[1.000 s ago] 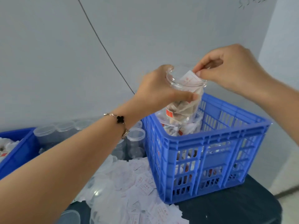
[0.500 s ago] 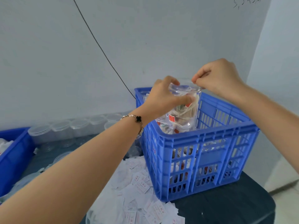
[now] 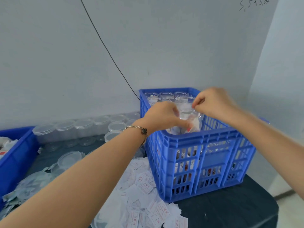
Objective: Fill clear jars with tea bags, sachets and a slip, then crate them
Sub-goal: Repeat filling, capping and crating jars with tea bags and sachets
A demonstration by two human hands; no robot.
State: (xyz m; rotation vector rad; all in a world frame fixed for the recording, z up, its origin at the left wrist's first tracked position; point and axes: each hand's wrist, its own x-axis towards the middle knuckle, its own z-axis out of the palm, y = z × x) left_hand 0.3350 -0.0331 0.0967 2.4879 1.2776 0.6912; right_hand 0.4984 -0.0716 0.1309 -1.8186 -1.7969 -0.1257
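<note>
Jar (image 3: 189,120) now lower vs 1 s ago, sunk into blue crate (image 3: 202,155), near-front corner. L hand (image 3: 162,116) grips jar side; R hand (image 3: 212,102) pinches at rim, prob slip. Crating nearly done.

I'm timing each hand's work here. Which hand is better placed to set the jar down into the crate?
Left. The left hand grips the filled jar round its side, already over the blue crate. The right hand only pinches at the jar's rim.

Both arms reach forward; left hand (image 3: 162,116) curled in a grip, right hand (image 3: 212,102) pinching.
</note>
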